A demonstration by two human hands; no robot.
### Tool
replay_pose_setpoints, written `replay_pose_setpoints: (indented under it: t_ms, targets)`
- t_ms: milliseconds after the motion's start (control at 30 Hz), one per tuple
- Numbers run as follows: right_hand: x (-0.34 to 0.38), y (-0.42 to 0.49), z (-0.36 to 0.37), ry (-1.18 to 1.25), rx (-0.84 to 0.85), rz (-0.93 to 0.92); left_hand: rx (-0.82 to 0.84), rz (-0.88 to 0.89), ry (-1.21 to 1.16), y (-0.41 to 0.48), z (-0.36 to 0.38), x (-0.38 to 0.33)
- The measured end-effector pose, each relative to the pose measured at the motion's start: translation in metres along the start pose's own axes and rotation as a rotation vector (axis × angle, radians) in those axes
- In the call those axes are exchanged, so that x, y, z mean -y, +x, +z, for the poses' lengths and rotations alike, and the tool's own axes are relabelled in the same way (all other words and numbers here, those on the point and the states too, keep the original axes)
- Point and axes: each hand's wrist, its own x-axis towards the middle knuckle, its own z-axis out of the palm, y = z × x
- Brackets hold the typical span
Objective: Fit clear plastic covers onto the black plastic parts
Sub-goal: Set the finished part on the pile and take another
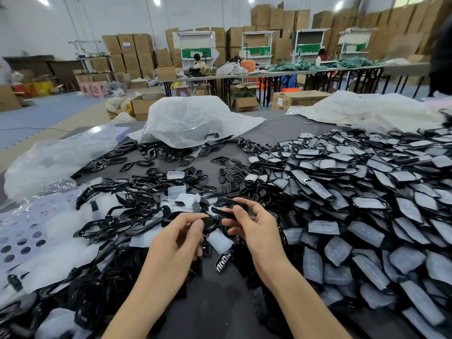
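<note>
The right hand has its grip round a black frame, the left hand pinches a black part just beside that frame, so best square the edges before pressing.

We read no text, brand or number. The blue label on a stacked carton, the print on a floor carton and the silvery marks on a loose black part were too blurred for us.

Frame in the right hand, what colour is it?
The frame is glossy black, seen best in the head view.
</note>
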Motion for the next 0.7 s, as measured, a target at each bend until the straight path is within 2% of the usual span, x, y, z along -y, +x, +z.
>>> replay_pose_setpoints:
  t_ms: [67, 133, 333, 533, 633, 700]
  targets:
    - [-0.002, -0.001, 0.003, 0.008, 0.030, 0.019, 0.039, -0.102, -0.245, 0.000, 0.003, -0.006]
    - [-0.003, -0.002, 0.005, -0.001, 0.057, 0.030, 0.056, -0.155, -0.363, -0.001, 0.003, -0.008]
    - [-0.003, -0.007, 0.007, -0.037, 0.119, 0.002, -0.071, -0.161, -0.365, 0.001, 0.004, -0.006]
    - [-0.001, -0.012, 0.010, -0.104, 0.147, -0.013, -0.124, -0.166, -0.414, 0.002, 0.004, -0.004]
    - [-0.001, -0.012, 0.011, -0.090, 0.166, -0.011, -0.131, -0.131, -0.324, 0.003, 0.006, -0.003]
    - [-0.001, -0.012, 0.014, -0.025, 0.160, 0.009, -0.140, 0.017, -0.019, 0.001, 0.006, 0.001]
